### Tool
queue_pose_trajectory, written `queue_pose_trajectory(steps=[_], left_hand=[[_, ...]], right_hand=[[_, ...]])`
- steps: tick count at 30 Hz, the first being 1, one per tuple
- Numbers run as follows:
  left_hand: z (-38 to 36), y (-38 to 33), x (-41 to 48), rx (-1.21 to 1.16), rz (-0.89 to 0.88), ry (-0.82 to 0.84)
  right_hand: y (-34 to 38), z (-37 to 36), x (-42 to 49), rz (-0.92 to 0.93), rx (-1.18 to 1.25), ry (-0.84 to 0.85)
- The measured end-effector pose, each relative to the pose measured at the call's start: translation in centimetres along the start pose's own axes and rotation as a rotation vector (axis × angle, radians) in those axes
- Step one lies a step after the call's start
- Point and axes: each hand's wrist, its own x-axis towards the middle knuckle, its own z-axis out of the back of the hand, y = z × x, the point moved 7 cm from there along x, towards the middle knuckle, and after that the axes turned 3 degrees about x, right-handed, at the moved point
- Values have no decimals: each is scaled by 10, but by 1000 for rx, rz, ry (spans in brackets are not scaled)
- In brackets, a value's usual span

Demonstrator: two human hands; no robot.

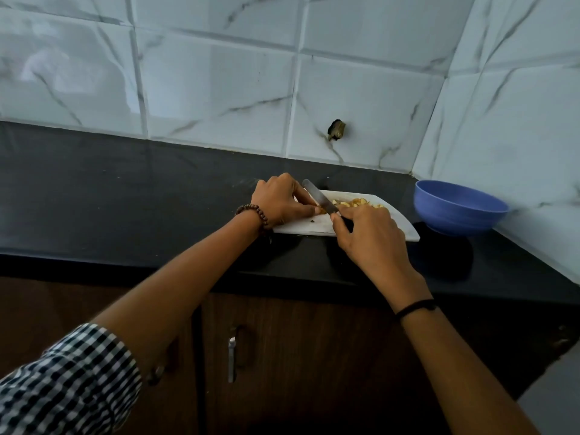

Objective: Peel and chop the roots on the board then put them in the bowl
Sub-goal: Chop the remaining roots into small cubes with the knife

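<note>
**Knife on the board, root pinned under the left fingers**

The right hand was curled round the dark handle of a knife, index finger laid along the top near the blade. The blade slanted up and away to the left, its rounded tip clear of the board's far edge. The left hand sat just beside it, knuckles raised, fingertips bent down and pinching a small yellowish root piece against the board. The blade met the root right at those fingertips; how far it had cut in could not be told.

Behind the right hand, a loose heap of chopped pieces lay on the far right part of the white board. A dark scrap rested on the bare board near the left thumb.

The left wrist wore a brown beaded bracelet, the right wrist a thin black band. A checked sleeve was pushed up the left forearm.

The board lay on a black counter. A blue bowl stood to its right, near the corner, apart from the board; its inside was not visible. Marbled white tiles covered the wall, with a small broken hole low down. Below the counter was a brown cabinet with a metal handle.
</note>
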Motion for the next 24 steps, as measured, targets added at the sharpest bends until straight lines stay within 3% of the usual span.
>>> queue_pose_trajectory(steps=[13,24], left_hand=[[1,0,-2,0,-8,7],[1,5,3,-48,19,24]], right_hand=[[-8,20,-17,-25,-57,167],[-45,23,-25,-233,535,66]])
